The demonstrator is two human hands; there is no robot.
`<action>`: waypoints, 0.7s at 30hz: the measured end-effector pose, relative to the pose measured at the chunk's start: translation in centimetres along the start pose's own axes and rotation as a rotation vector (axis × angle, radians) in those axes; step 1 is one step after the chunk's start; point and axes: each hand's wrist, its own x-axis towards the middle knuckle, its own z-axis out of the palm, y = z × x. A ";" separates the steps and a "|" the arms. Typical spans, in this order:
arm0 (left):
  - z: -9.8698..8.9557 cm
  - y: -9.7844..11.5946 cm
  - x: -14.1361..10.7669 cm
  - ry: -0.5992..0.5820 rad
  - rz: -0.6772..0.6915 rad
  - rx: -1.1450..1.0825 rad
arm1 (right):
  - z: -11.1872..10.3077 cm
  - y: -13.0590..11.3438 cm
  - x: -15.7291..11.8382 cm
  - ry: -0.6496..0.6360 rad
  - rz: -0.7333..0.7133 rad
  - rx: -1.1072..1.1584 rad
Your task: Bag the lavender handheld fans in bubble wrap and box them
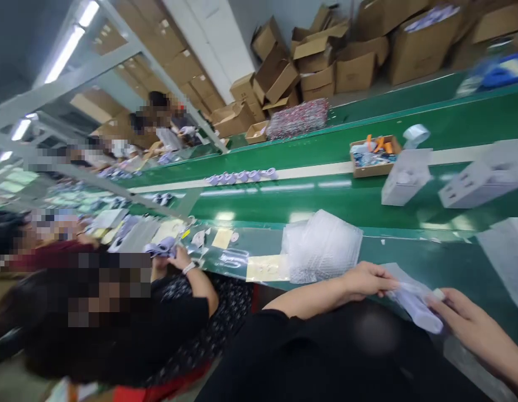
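A pale lavender oblong piece (420, 314), partly wrapped in a translucent plastic bag (395, 273), is held between my hands close to my body. My left hand (370, 280) is closed, its fingers pinching the bag's near-left edge. On the other side my right hand (457, 312) is closed on the bag and the piece, with the thumb on top. The exact kind of the lavender piece is hard to tell because of blur. A stack of bubble wrap bags (326, 245) lies on the bench just left of my left hand.
Beyond the bench runs a green conveyor belt (250, 204). White boxes (405, 177) and a small carton of bits (375, 156) stand on the right, with lavender items (242, 176) in a row further left. A co-worker's hand (181, 259) works at the left.
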 end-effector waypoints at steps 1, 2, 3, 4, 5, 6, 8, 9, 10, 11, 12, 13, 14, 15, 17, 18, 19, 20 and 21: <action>-0.2 0.4 -0.3 -0.012 0.052 -0.021 | -0.2 -0.9 -0.4 0.000 -0.070 0.013; -0.6 0.9 -0.6 -0.012 0.114 -0.037 | -0.2 -1.9 -0.9 -0.025 -0.117 0.082; -1.1 1.4 -0.8 -0.022 0.188 -0.033 | -0.1 -2.8 -1.3 -0.060 -0.150 0.200; -1.7 2.0 -0.9 -0.034 0.271 -0.011 | 0.3 -3.7 -1.7 -0.090 -0.171 0.325; -2.2 2.6 -0.8 -0.028 0.367 0.010 | 0.8 -4.5 -1.9 -0.117 -0.190 0.442; -2.6 3.2 -0.7 -0.045 0.432 0.061 | 1.5 -5.2 -2.2 -0.146 -0.213 0.539; -3.0 4.1 -0.2 -0.145 0.437 0.154 | 3.1 -6.3 -2.4 -0.200 -0.272 0.679; -2.8 4.3 0.1 -0.214 0.415 0.171 | 3.8 -6.6 -2.4 -0.216 -0.306 0.720; -2.6 4.3 0.4 -0.275 0.397 0.166 | 4.3 -6.7 -2.6 -0.221 -0.340 0.741; -2.2 4.2 0.5 -0.314 0.394 0.151 | 4.5 -6.7 -2.7 -0.212 -0.372 0.741; -1.9 4.1 0.6 -0.324 0.413 0.145 | 4.3 -6.6 -3.0 -0.182 -0.399 0.725; -1.6 3.9 0.6 -0.304 0.443 0.160 | 3.8 -6.3 -3.3 -0.124 -0.416 0.698; -1.4 3.7 0.6 -0.261 0.474 0.196 | 2.8 -5.9 -3.5 -0.025 -0.426 0.672; -1.2 3.6 0.5 -0.204 0.499 0.243 | 1.5 -5.3 -3.7 0.126 -0.430 0.660; -1.1 3.3 0.2 -0.092 0.519 0.299 | -1.5 -4.1 -3.7 0.510 -0.400 0.694; -1.2 3.2 0.1 -0.047 0.512 0.288 | -3.0 -3.5 -3.5 0.700 -0.379 0.744; -1.3 3.1 0.0 -0.013 0.497 0.252 | -4.4 -3.0 -3.1 0.800 -0.350 0.793; -1.5 3.1 -0.1 0.010 0.476 0.203 | -5.4 -2.7 -2.6 0.865 -0.345 0.827; -1.8 3.1 -0.1 0.027 0.454 0.150 | -6.2 -2.5 -2.2 0.894 -0.353 0.854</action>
